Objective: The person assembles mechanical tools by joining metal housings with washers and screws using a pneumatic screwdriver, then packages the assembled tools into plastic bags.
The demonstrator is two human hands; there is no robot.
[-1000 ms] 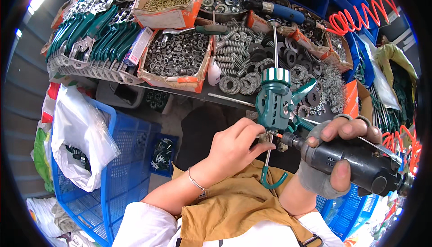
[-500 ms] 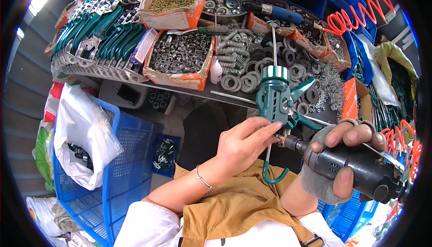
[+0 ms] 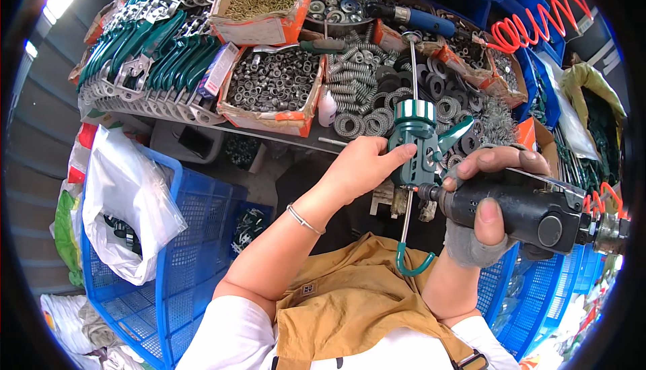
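Observation:
A green caulking gun body (image 3: pixel 418 142) with a silver ring nut on top stands upright before me. Its long steel rod (image 3: pixel 413 67) runs through it and ends below in a green hook (image 3: pixel 415 267). My left hand (image 3: pixel 367 168) grips the body from the left, thumb across its front, other fingers partly hidden behind. In my right hand (image 3: pixel 481 198), which wears a grey fingerless glove, is a black air screwdriver (image 3: pixel 528 212). Its tip meets the lower part of the body, just below my left thumb. A green trigger lever (image 3: pixel 457 133) sticks out to the right of the body.
On the bench behind lie steel springs (image 3: pixel 350 80), dark washers (image 3: pixel 437 84) and boxes of nuts (image 3: pixel 269 84) and small screws (image 3: pixel 266 0). Green handles (image 3: pixel 148 60) are stacked at left. A blue crate (image 3: pixel 195 228) stands left; a red coiled hose (image 3: pixel 531 33) hangs right.
My left hand has moved up from the bottom of the gun body to its side. The screwdriver has shifted left and up, its tip now against the body.

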